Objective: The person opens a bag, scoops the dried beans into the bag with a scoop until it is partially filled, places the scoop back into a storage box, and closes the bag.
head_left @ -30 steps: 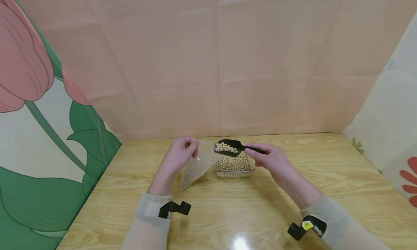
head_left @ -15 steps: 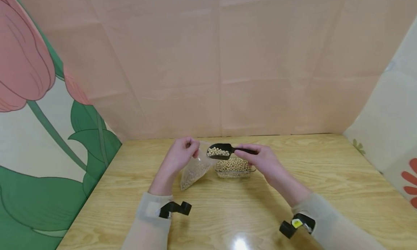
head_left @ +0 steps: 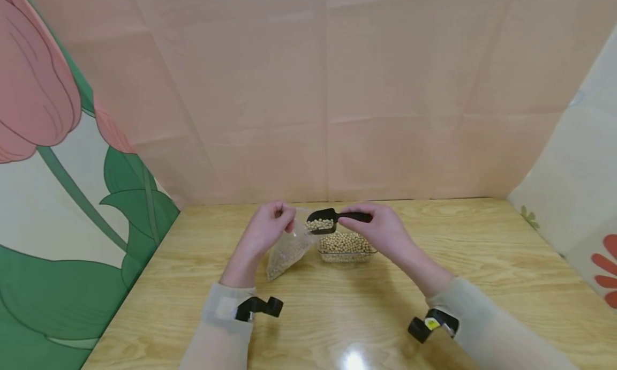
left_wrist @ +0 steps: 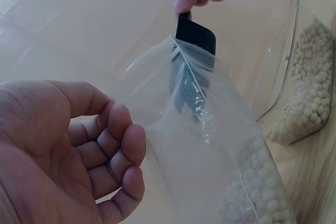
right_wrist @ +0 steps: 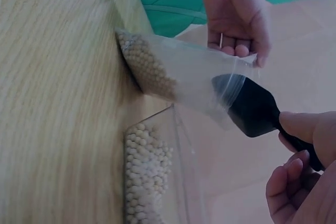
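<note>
My left hand [head_left: 272,224] pinches the rim of a clear plastic zip bag [left_wrist: 184,145], whose lower part holds pale round beans [right_wrist: 144,64]. The bag's bottom corner is at the table. In my right hand [head_left: 378,228] I grip a black scoop [right_wrist: 254,106] by its handle. Beans lie in the scoop's bowl. Its front end is inside the bag's mouth, seen through the plastic in the left wrist view. Just right of the bag, below the scoop, stands a clear rectangular container [head_left: 347,257] of the same beans.
The wooden table [head_left: 308,327] ends at a pink cloth backdrop [head_left: 328,118] close behind the container. Flower-printed sheets stand at the left [head_left: 58,209] and right. Each wrist carries a black camera mount.
My right hand has moved left with the scoop, from over the container into the bag's mouth. My left hand and the bag have stayed nearly still.
</note>
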